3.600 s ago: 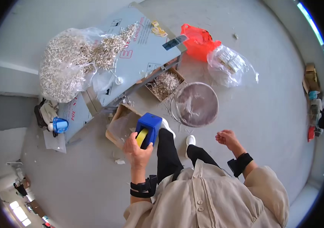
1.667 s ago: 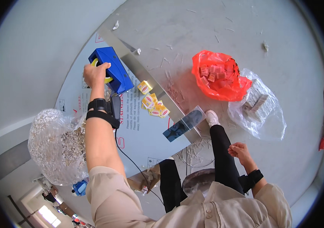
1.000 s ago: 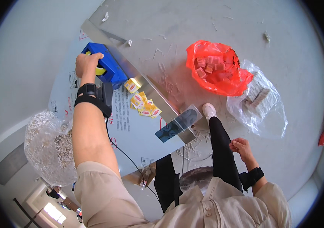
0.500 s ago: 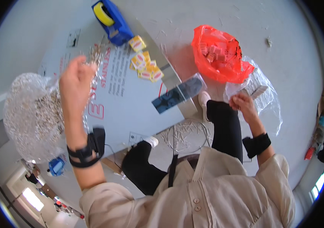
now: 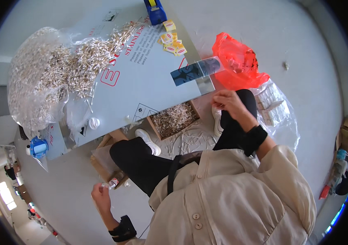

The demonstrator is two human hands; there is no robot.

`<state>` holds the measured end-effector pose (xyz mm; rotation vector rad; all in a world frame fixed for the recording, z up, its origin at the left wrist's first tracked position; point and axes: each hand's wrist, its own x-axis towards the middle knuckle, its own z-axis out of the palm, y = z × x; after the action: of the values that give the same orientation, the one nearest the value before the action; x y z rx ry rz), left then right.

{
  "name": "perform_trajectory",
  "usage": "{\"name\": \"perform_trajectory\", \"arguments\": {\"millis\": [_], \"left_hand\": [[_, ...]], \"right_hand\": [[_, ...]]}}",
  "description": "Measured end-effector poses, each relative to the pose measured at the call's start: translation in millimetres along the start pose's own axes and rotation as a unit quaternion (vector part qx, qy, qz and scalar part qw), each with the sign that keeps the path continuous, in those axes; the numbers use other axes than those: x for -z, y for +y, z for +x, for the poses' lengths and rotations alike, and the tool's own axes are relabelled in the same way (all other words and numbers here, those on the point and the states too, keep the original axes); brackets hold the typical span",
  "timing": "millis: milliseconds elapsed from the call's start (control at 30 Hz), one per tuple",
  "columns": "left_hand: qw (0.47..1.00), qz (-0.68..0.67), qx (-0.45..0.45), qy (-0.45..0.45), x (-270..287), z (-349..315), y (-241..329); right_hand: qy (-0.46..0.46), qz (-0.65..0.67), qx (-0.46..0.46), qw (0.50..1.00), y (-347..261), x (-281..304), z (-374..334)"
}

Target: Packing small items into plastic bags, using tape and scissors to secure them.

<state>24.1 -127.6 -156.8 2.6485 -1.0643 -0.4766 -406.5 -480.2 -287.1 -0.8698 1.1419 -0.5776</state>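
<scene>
My left hand (image 5: pixel 101 197) is low at the left, beside the cardboard box under the table. Its fingers are closed at the pale end of a small bottle (image 5: pixel 117 178) with a dark body and a red-and-white part. My right hand (image 5: pixel 232 105) hovers by my right knee, just off the table corner. Those fingers are bent together, and anything pinched in them is too small to make out. Nearest to it are a dark, clear-ended plastic sleeve (image 5: pixel 188 74) jutting over the table edge and a red plastic bag (image 5: pixel 223 51) with pinkish contents.
Thin cotton-swab-like sticks (image 5: pixel 88 61) spill from a large clear bag (image 5: pixel 21 77) onto the table (image 5: pixel 129 92). Another box (image 5: pixel 160 132) underneath holds more. A tape dispenser (image 5: pixel 156 15), yellow cards (image 5: pixel 169 38) and a small white round container (image 5: pixel 94 123) rest on top. White packs (image 5: pixel 273 108) lie in clear plastic.
My left hand has gone from above the stick pile down to the bottle beside the table. My right hand has left the clear bag and moved leftward. The view has shifted.
</scene>
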Motion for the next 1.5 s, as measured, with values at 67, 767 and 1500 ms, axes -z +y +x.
{"name": "perform_trajectory", "arguments": {"millis": [67, 767, 1500], "left_hand": [[0.998, -0.058, -0.028, -0.026, -9.9, 6.9, 38.4], [0.920, -0.201, -0.303, -0.148, -239.3, 217.0, 353.0], [0.894, -0.077, -0.439, 0.045, -268.2, 220.7, 382.8]], "right_hand": [[-0.011, -0.005, -0.008, 1.000, 10.1, -15.3, -14.4], [0.031, 0.133, -0.150, 0.979, 21.7, -25.7, -5.6], [0.009, -0.016, 0.051, 0.999, -3.5, -31.8, 35.0]]}}
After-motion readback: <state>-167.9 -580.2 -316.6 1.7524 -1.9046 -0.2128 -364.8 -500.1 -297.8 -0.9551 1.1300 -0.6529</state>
